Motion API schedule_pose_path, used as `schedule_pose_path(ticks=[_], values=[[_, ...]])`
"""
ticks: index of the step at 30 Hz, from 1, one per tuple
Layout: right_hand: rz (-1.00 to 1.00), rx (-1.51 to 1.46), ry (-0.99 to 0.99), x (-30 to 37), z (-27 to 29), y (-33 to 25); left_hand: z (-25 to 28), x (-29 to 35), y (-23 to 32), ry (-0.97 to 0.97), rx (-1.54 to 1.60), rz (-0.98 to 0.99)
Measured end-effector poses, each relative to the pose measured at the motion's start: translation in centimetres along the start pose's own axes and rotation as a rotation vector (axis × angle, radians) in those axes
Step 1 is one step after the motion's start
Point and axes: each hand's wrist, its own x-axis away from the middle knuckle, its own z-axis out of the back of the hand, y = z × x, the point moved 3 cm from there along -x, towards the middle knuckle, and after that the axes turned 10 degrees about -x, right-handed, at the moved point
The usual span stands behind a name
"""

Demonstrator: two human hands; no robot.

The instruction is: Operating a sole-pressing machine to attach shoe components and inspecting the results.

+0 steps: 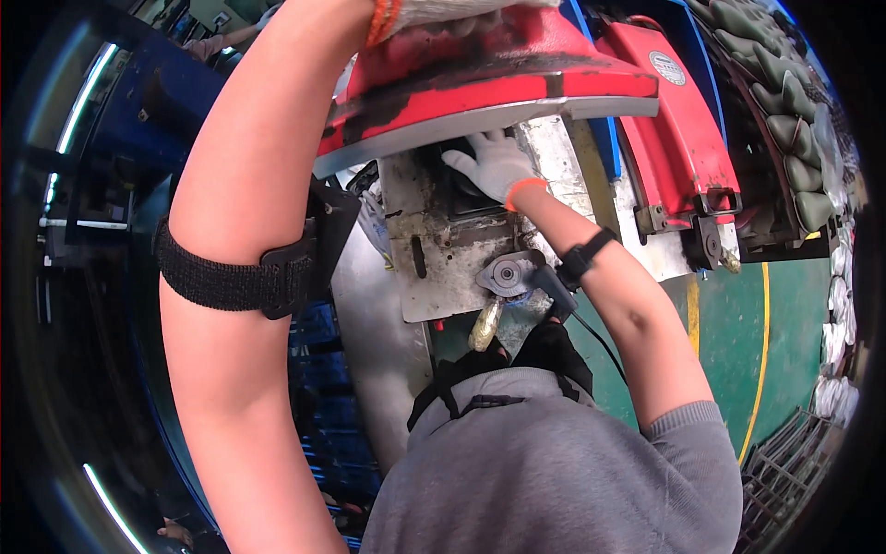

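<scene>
My left hand [441, 13], in a white knitted glove with an orange cuff, is at the top edge of the view, against the upper side of a red machine head [480, 78]. The frame cuts that hand off, so its finger posture is unclear. Below the head's pale lower edge, my right hand [498, 166] reaches in with a matching glove. Its fingers are spread, and the palm faces down over a dark recessed piece [466, 198] on the worn metal bed [415, 277]. Nothing shows in its grasp.
A round grey knob [507, 274] and a handle wrapped in yellowish film [484, 325] sit at the bed's near edge. Another red machine [674, 120] stands to the right. Beyond it, a rack holds several dark green shoe-like shapes [789, 129]. Yellow lines [764, 342] mark the green floor.
</scene>
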Motion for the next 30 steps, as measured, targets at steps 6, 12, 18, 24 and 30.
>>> schedule_pose_path(ticks=[6, 12, 18, 24, 30], values=[[0.347, -0.166, 0.363, 13.1, 6.2, 6.1, -5.8, 0.8, -1.5, -0.628, 0.417, 0.286], [-0.361, -0.523, -0.163, 27.5, 2.0, 12.1, -15.4, 4.9, 0.4, -0.487, 0.39, 0.224], [-0.55, -1.071, -0.783, 27.5, 0.7, 6.8, -26.0, 8.7, -0.3, -0.232, 0.018, 0.161], [-0.709, -1.851, -1.162, 25.6, -3.5, 4.8, -29.1, 9.0, 0.3, -0.228, -0.075, 0.192], [-0.838, -2.016, -1.199, 24.8, -4.5, 3.4, -29.7, 9.2, 0.5, -0.165, -0.089, 0.18]])
